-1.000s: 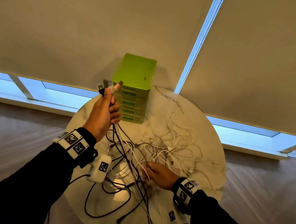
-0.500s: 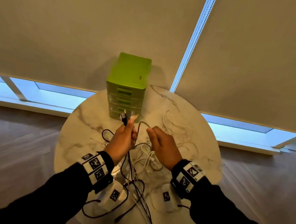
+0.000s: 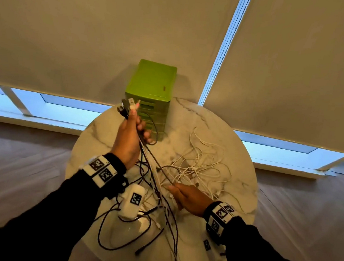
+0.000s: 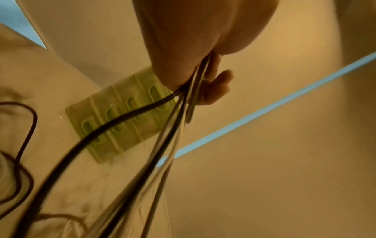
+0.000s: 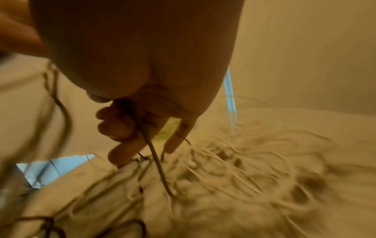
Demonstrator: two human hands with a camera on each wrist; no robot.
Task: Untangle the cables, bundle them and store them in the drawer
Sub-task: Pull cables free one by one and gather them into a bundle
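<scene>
Untangling is in hand. At centre frame the left hand (image 3: 129, 138) is raised, fingers curled tight round a gathered bunch of dark and white cables (image 3: 143, 148), plug ends (image 3: 128, 106) pointing up toward the green plastic drawer unit (image 3: 149, 98), whose drawers appear shut. The bunch's long axis runs diagonally down to lower right, into the loose white cable tangle (image 3: 197, 167) on the round marble-patterned table (image 3: 244, 180). The right hand (image 3: 189, 198), low at centre, has fingers curled round one thin strand. The next move likely calls for drawing that strand free without tightening the knots.
</scene>
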